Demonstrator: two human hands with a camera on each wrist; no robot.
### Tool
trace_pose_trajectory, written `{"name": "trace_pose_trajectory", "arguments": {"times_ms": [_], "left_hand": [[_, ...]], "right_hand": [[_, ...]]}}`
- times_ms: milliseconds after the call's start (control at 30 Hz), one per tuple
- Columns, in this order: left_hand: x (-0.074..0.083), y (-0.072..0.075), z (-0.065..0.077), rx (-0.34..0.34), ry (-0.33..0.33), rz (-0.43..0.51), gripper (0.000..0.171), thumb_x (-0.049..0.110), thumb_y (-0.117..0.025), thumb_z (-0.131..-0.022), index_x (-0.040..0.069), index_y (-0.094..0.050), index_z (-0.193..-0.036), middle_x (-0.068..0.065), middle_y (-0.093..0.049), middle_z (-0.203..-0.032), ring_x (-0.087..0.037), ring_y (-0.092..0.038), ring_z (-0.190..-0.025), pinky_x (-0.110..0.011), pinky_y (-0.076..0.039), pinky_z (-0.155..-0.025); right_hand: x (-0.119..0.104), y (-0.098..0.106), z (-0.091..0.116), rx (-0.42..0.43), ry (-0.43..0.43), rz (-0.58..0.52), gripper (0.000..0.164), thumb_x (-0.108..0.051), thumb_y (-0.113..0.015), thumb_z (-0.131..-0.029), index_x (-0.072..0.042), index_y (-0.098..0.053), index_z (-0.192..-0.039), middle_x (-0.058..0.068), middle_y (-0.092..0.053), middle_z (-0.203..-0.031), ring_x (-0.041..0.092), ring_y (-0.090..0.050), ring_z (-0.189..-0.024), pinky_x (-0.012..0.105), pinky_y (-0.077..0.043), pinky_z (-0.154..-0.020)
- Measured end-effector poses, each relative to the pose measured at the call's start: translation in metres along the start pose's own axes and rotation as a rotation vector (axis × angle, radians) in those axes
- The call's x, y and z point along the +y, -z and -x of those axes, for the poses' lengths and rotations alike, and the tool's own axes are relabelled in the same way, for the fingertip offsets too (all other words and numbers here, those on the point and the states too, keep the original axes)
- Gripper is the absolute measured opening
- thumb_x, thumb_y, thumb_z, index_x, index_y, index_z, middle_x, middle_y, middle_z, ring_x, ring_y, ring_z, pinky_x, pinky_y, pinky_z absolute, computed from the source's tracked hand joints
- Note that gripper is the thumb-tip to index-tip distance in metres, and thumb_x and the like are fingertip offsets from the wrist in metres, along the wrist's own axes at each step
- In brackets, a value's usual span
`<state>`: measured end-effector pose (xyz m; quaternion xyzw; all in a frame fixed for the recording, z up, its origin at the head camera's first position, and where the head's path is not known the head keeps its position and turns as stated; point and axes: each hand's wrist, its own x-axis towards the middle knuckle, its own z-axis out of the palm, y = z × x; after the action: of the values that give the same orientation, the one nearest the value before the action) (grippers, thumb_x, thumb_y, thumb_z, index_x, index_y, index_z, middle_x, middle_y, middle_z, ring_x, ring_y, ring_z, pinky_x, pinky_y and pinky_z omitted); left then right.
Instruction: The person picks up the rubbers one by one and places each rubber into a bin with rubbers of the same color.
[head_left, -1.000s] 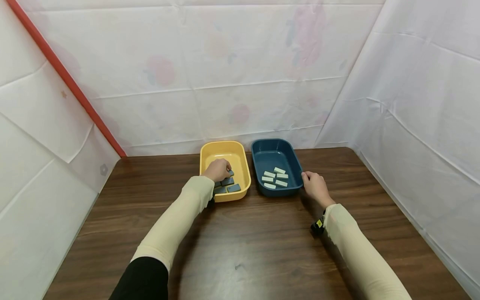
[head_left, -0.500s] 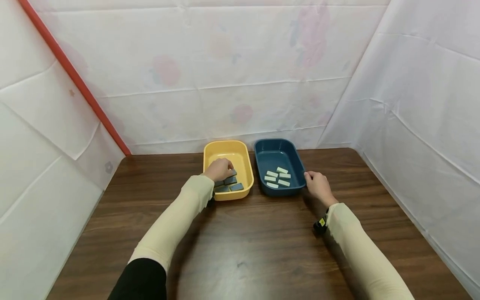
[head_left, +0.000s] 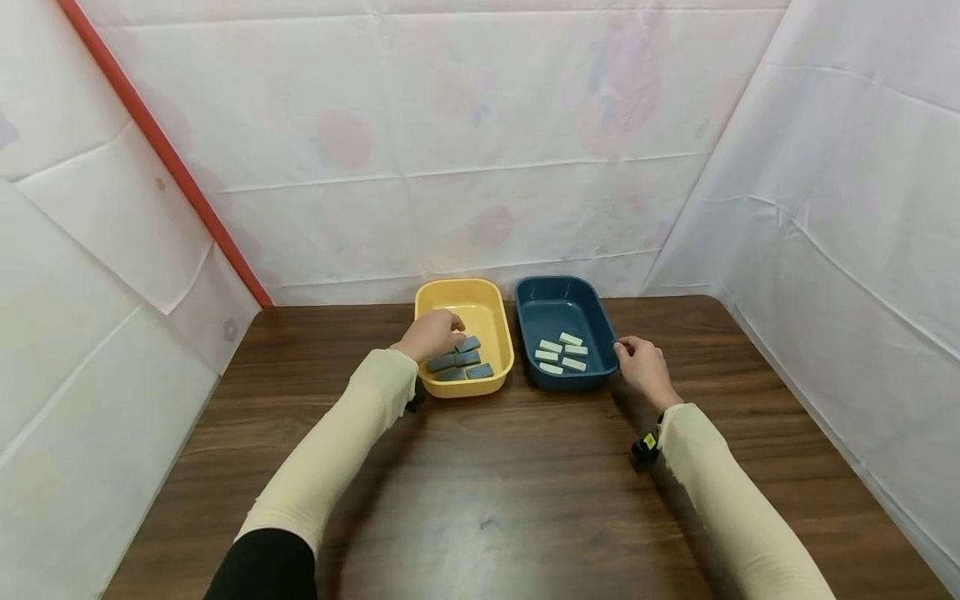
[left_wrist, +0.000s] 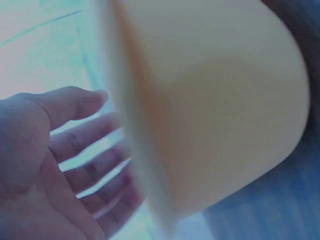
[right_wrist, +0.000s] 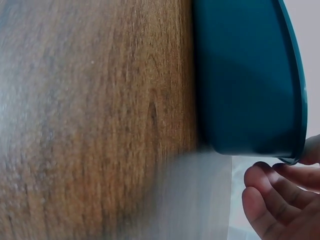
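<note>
My left hand (head_left: 431, 335) is over the left side of the yellow tray (head_left: 506, 367), its fingers loose with nothing between them. Just beside its fingertips lies a grey-blue rectangular tile (head_left: 468, 344), the rearmost of several in that tray. The left wrist view shows the relaxed fingers (left_wrist: 87, 172) partly behind the blurred tray wall. With thumb and fingers my right hand (head_left: 647, 368) pinches the right rim of the dark blue tray (head_left: 558, 308). Several pale rectangular tiles (head_left: 576, 351) lie in that tray's near half. In the right wrist view, the fingertips meet the blue rim's corner.
Both trays stand side by side at the back of a dark wood table (head_left: 480, 483), close to a white patterned sheet (head_left: 420, 150). Another white sheet (head_left: 847, 217) rises along the right edge. A red strip (head_left: 165, 150) runs down the left corner.
The left hand has let go of the rear grey-blue tile and drawn slightly left, its fingers spread more. The right hand keeps its pinch on the rim. The head view has shifted a little.
</note>
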<state>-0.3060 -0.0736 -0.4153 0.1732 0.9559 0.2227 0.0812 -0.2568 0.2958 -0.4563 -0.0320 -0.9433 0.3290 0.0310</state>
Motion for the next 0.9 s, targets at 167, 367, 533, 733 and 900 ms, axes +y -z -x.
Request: {"name": "trace_pose_trajectory", "arguments": {"times_ms": [167, 367, 533, 733, 900], "left_hand": [[0.002, 0.009, 0.009, 0.043, 0.044, -0.032, 0.038, 0.025, -0.056, -0.099, 0.004, -0.062, -0.13, -0.014, -0.062, -0.132, -0.029, -0.064, -0.111, -0.045, -0.049, -0.098], [-0.004, 0.013, 0.02, 0.12, 0.076, 0.001, 0.04, 0.025, -0.056, -0.099, 0.004, -0.061, -0.132, -0.014, -0.061, -0.135, -0.033, -0.059, -0.119, -0.049, -0.045, -0.102], [-0.012, 0.014, 0.034, 0.214, 0.105, 0.03, 0.038, 0.024, -0.058, -0.097, 0.001, -0.064, -0.127, -0.018, -0.056, -0.135, -0.038, -0.049, -0.126, -0.052, -0.04, -0.106], [-0.023, 0.011, 0.049, 0.264, 0.14, 0.046, 0.04, 0.023, -0.058, -0.096, 0.0, -0.062, -0.13, -0.023, -0.052, -0.136, -0.04, -0.048, -0.125, -0.052, -0.04, -0.105], [-0.03, 0.002, 0.057, 0.272, 0.165, 0.048, 0.041, 0.023, -0.057, -0.097, 0.0, -0.06, -0.131, -0.022, -0.054, -0.135, -0.039, -0.05, -0.123, -0.051, -0.041, -0.103]], "right_hand": [[-0.002, 0.002, 0.001, 0.009, 0.012, -0.007, 0.042, -0.021, -0.04, -0.105, 0.005, -0.053, -0.135, 0.026, -0.062, -0.122, 0.032, -0.059, -0.099, 0.045, -0.05, -0.084], [0.0, 0.002, 0.0, 0.021, 0.02, -0.01, 0.04, -0.02, -0.042, -0.104, 0.004, -0.055, -0.133, 0.025, -0.063, -0.119, 0.03, -0.059, -0.094, 0.04, -0.049, -0.079], [0.001, 0.001, -0.001, 0.04, 0.046, -0.008, 0.039, -0.02, -0.044, -0.103, 0.004, -0.058, -0.13, 0.025, -0.066, -0.113, 0.029, -0.06, -0.087, 0.037, -0.048, -0.073], [-0.001, -0.001, -0.001, 0.055, 0.054, -0.003, 0.037, -0.02, -0.046, -0.102, 0.004, -0.059, -0.128, 0.024, -0.066, -0.114, 0.032, -0.062, -0.093, 0.043, -0.05, -0.079], [-0.001, -0.002, 0.0, 0.088, 0.064, 0.01, 0.036, -0.019, -0.047, -0.101, 0.004, -0.061, -0.126, 0.024, -0.067, -0.112, 0.033, -0.062, -0.095, 0.046, -0.05, -0.081]]}}
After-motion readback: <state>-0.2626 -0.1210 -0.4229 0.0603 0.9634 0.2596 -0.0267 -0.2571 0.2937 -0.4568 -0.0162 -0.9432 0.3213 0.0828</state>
